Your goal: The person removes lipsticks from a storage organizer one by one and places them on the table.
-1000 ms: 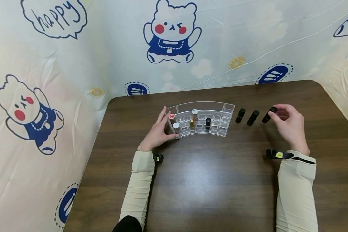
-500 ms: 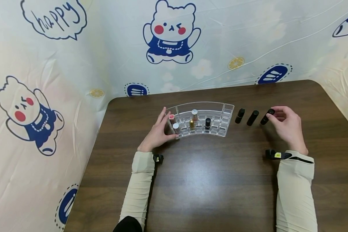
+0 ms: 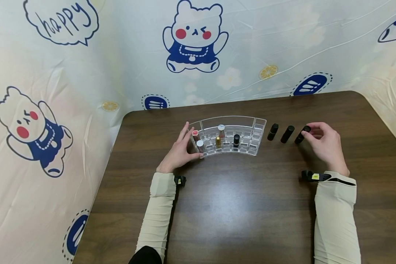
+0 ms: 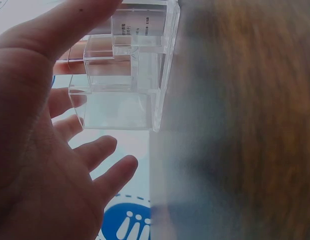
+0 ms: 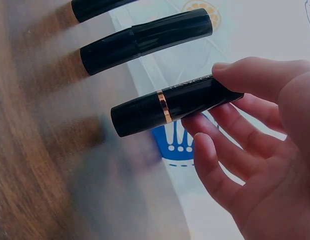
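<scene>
At the left end of a clear stepped lipstick organizer (image 3: 259,137), my left hand (image 3: 178,153) holds it with the thumb at the front corner and the fingers along the side and behind. My right hand (image 3: 327,145) pinches a black lipstick (image 5: 139,114) with a gold band near its top end, thumb on one side and fingers on the other. The lipstick stands with its lower end close over the table. To its left stand two more black lipsticks, a middle one (image 3: 287,134) and one (image 3: 272,132) nearest the organizer.
Inside the organizer stand a red-topped lipstick (image 3: 195,135), two white-topped ones, a gold one (image 3: 218,142) and a black one (image 3: 236,140). The brown wooden table (image 3: 231,205) ends at the back against a printed curtain (image 3: 244,55).
My right hand has shifted slightly left and towards me with the black lipstick, nearer to the middle one. The left hand and organizer keep their place.
</scene>
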### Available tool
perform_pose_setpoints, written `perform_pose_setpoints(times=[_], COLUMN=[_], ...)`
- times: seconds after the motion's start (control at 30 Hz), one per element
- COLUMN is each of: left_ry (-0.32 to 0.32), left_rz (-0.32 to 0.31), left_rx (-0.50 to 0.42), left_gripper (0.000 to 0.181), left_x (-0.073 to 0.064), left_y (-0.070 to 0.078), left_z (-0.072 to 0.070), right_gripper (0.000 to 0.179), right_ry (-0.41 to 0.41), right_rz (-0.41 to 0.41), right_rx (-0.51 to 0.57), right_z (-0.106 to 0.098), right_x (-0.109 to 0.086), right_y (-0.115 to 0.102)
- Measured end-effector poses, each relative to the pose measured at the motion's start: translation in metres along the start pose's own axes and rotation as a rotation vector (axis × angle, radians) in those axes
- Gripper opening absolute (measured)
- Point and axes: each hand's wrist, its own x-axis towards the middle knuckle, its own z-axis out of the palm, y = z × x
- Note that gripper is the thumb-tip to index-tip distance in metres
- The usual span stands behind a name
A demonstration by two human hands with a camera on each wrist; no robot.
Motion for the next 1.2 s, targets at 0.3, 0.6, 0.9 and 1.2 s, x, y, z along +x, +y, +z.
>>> perform_pose_setpoints(times=[0.3,0.6,0.9,1.2], left_ry=[0.0,-0.001,0.003,-0.001], left_rz=[0.005,0.006,0.005,0.011], left_rx=[-0.001,-0.007,-0.007,-0.002], left_gripper=[0.102,0.102,0.102,0.102], left_x=[0.0014,0.0017,0.0015,0.0009], left_y=[-0.0006,-0.0006,-0.0013,-0.002], left_z=[0.0005,0.0,0.0003,0.0004], right_gripper=[0.042,0.044,0.043,0.045], right_ry=[-0.076,-0.097,-0.12,-0.139], right_rz=[0.04,0.039,0.031,0.04], right_rx=[-0.019,-0.03,-0.031,-0.051], right_z=[-0.0022,-0.0041,-0.0059,-0.0072], right_x=[-0.0007,-0.0007,-0.0019,-0.0024], right_y=[0.0015,0.0015,0.0006,0.0])
